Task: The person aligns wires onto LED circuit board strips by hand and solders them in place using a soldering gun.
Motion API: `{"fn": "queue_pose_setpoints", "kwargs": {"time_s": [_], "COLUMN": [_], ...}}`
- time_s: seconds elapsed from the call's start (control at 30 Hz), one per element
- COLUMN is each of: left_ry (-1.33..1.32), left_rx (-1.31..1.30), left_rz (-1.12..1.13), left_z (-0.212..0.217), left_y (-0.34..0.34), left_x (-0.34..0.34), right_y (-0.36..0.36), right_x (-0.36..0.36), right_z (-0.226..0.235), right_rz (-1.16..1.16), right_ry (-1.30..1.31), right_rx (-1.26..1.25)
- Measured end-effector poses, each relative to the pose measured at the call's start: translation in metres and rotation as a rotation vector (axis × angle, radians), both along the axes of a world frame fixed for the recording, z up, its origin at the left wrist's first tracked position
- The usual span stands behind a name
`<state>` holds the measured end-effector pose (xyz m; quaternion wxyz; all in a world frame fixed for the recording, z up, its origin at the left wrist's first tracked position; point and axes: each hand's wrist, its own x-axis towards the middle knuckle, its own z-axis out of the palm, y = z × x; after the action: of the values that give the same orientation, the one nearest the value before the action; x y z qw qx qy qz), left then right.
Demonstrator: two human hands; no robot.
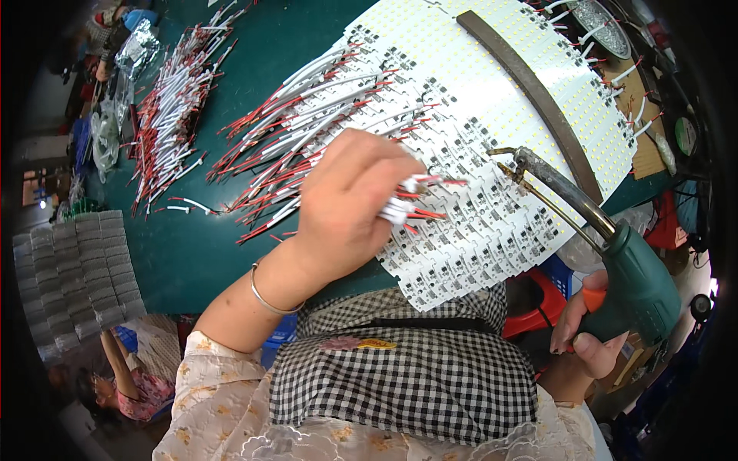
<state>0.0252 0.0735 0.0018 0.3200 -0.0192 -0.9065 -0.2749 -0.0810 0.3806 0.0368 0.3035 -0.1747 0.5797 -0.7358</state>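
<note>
Left hand (350, 203) raised over the near edge of the bench (192, 253), fingers clenched around a small bundle of short wires (411, 201), white-sleeved with red ends. Bundle tips poking out to the right of the fist, just above the near rows of the LED boards (492, 123). Thin silver bangle (269, 296) on the left wrist.

Right hand (588, 330) low at the near right corner, off the bench edge, fingers wrapped on the grip of a green soldering gun (634, 284); orange trigger under the index finger. Metal barrel and tip (511, 165) slanting up and left, tip hovering over the white boards, near the wire ends but apart from them.

White LED boards spread in a wide fan across the far right half of the dark green bench, rows of small yellow dots on top, black parts along the near edges. Dark curved strip (530, 92) lying across the boards. Many boards on the left of the fan already carrying red-and-white wire leads (307, 146), splayed toward the left.

Loose heap of the same wires (177, 107) at the far left of the bench. Stacked grey trays (77, 269) beyond the left edge. Checked apron (400, 376) below. Another person (127, 384) seated low at left.
</note>
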Motion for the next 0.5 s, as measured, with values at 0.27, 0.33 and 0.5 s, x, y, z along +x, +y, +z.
{"fn": "queue_pose_setpoints", "kwargs": {"time_s": [0.27, 0.33, 0.5], "left_ry": [-0.028, -0.091, -0.161], "left_rx": [-0.075, -0.157, -0.189], "left_rz": [0.060, 0.079, 0.095], "left_z": [0.012, 0.009, 0.006], "left_y": [-0.002, 0.000, 0.005], "left_x": [-0.002, -0.001, 0.002], "right_y": [-0.004, -0.005, -0.004], "right_x": [-0.002, -0.002, 0.000], "right_z": [0.004, 0.002, -0.004], "right_rz": [-0.004, 0.008, 0.015], "right_ry": [-0.025, -0.016, 0.017], "right_rx": [0.007, 0.010, 0.036]}}
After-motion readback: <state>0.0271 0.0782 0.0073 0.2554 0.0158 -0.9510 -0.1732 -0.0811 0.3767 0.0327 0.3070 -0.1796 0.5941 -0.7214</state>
